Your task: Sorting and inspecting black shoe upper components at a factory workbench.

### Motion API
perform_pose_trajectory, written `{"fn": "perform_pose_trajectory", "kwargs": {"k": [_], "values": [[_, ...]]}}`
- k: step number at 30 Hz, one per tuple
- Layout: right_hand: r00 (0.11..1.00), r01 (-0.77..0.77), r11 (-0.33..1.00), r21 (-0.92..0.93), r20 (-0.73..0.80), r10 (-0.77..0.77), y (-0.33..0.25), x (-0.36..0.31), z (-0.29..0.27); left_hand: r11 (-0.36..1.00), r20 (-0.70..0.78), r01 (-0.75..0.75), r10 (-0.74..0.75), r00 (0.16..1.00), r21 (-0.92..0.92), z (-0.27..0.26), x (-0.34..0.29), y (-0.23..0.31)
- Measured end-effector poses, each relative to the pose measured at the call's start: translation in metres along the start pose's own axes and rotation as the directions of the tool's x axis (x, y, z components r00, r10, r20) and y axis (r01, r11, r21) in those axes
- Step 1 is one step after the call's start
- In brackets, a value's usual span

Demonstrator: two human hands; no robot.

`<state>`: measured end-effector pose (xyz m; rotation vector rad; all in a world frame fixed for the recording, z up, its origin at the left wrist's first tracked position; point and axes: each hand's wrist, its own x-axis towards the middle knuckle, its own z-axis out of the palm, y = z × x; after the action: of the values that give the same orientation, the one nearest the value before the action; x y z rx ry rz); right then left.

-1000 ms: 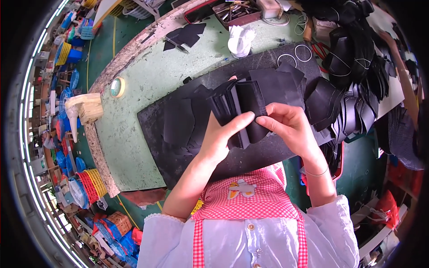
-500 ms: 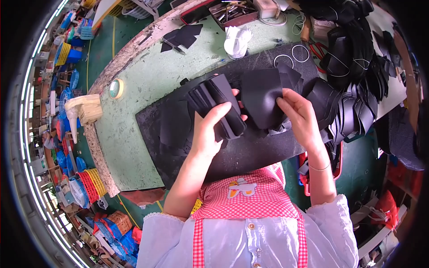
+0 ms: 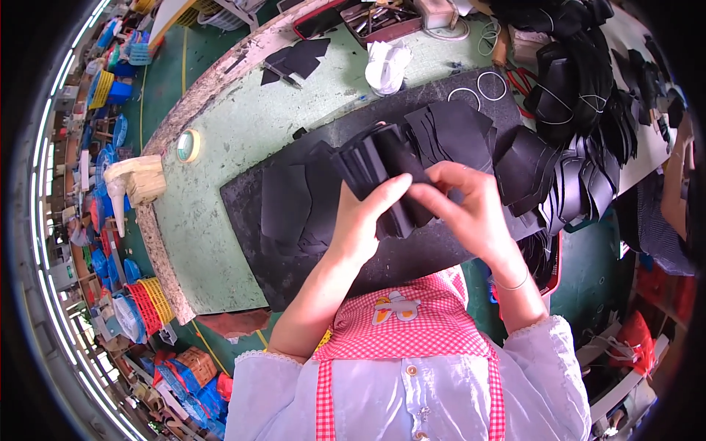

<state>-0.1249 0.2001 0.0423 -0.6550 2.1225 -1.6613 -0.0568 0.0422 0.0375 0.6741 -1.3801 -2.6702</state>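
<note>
My left hand [image 3: 360, 220] grips a thick bundle of folded black sheet pieces [image 3: 368, 165], leather-like, its thumb pressed across the top. At the bundle's right edge, my right hand [image 3: 471, 209] pinches a black piece between thumb and fingers, close to the left thumb. That piece is partly hidden by both hands. Below them lies a black mat [image 3: 412, 261]. Flat black pieces [image 3: 283, 206] rest on its left part, and another fanned stack of black pieces [image 3: 456, 132] lies just beyond my right hand.
More black pieces [image 3: 526, 169] overlap at the right, beside tied bundles [image 3: 555, 95]. White rings [image 3: 491, 86], red-handled pliers [image 3: 523, 81], a white wrapped thing [image 3: 387, 70] and a tool tray [image 3: 382, 22] stand farther back. A tape roll [image 3: 189, 146] lies left. Another person's arm [image 3: 673, 198] shows far right.
My right hand has moved left, bringing the black piece from apart to against the bundle. The fanned stack behind is now uncovered. My left hand has shifted slightly right.
</note>
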Motion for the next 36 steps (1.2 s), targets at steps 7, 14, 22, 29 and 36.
{"fn": "perform_pose_trajectory", "kwargs": {"k": [7,14,22,29,36], "values": [[0.980,-0.166,0.982,0.086,-0.101,0.174,0.028,0.008,-0.024,0.996,-0.003,0.056,-0.057,0.998,-0.065,-0.011,0.001,0.007],[0.948,-0.193,0.978,-0.076,-0.271,0.166,0.043,0.009,-0.036,0.982,0.024,0.030,-0.026,0.999,-0.188,-0.015,0.003,0.006],[0.962,-0.049,0.955,-0.292,-0.272,-0.034,0.008,0.006,-0.021,0.998,0.003,0.019,-0.019,1.000,-0.053,-0.001,0.002,0.005],[0.999,0.028,0.992,-0.125,0.035,-0.024,-0.016,0.003,-0.015,0.995,0.051,-0.023,0.019,0.999,0.095,-0.001,0.012,-0.005],[0.974,-0.051,0.989,-0.141,-0.227,0.018,0.048,0.006,-0.041,0.988,-0.007,0.095,-0.097,0.995,-0.124,-0.005,0.004,0.002]]}}
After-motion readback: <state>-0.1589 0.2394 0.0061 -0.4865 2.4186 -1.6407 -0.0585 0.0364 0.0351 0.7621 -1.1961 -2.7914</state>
